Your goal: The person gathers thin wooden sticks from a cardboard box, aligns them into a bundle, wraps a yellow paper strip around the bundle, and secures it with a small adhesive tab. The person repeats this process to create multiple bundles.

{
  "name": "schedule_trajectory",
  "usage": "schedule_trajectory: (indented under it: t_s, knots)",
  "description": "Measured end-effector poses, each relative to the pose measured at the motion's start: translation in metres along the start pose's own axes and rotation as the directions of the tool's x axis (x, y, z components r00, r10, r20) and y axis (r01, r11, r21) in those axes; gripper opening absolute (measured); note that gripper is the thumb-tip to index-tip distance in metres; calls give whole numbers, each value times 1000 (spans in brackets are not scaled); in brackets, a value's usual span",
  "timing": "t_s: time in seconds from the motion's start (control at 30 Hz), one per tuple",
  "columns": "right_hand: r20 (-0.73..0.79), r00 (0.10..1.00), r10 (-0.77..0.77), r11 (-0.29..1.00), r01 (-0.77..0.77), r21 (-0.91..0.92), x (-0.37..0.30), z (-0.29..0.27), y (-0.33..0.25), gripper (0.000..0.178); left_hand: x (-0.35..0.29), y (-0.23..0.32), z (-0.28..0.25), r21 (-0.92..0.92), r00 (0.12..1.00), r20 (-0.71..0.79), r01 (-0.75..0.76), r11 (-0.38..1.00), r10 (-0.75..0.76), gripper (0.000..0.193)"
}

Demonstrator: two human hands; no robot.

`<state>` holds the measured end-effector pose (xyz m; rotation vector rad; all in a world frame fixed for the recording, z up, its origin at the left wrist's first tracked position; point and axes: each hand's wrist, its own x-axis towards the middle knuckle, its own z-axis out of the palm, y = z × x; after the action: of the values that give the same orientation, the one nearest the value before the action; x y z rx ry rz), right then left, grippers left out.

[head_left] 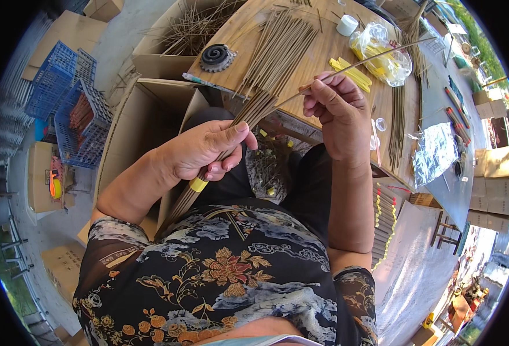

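Observation:
My left hand [211, 147] is closed around a bundle of thin brown incense sticks [260, 108], held at a slant over my lap. A yellow band [198, 184] circles the bundle just below that hand. Between thumb and fingers, my right hand [341, 112] pinches one single stick [401, 48], which points up to the right; its lower end comes close to the bundle's top. Beyond the bundle, a large pile of similar sticks [280, 49] lies on the wooden table [237, 29].
Left of the pile lies a black coiled disc [217, 56]. Yellow strips [351, 75], a clear bag [395, 68] with yellow pieces and a white cap [346, 25] lie to the right. An open cardboard box [142, 115] stands by my left arm, blue crates [49, 81] farther left.

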<state>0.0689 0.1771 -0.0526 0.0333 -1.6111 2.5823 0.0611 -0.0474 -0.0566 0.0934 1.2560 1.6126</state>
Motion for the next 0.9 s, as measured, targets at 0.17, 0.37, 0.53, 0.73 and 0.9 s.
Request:
schedule_trajectory:
  t_s: [0.17, 0.37, 0.53, 0.73, 0.9]
  knots:
    - [1, 999, -50, 999, 50, 15, -1, -13, 1, 8, 4, -3, 8, 18, 999, 33, 38, 999, -38, 50]
    - [-12, 998, -55, 998, 54, -17, -3, -21, 1, 9, 7, -2, 16, 37, 998, 37, 50, 998, -52, 48]
    - [-15, 1000, -26, 1000, 25, -13, -5, -24, 0, 10, 9, -1, 19, 40, 997, 42, 59, 997, -60, 47]
    - [-3, 1000, -7, 999, 6, -53, -5, -31, -1, 9, 11, -2, 20, 65, 995, 47, 80, 995, -83, 44]
    - [20, 1000, 18, 998, -17, -64, -7, -36, 4, 8, 13, 0, 21, 68, 996, 54, 62, 996, -66, 44]
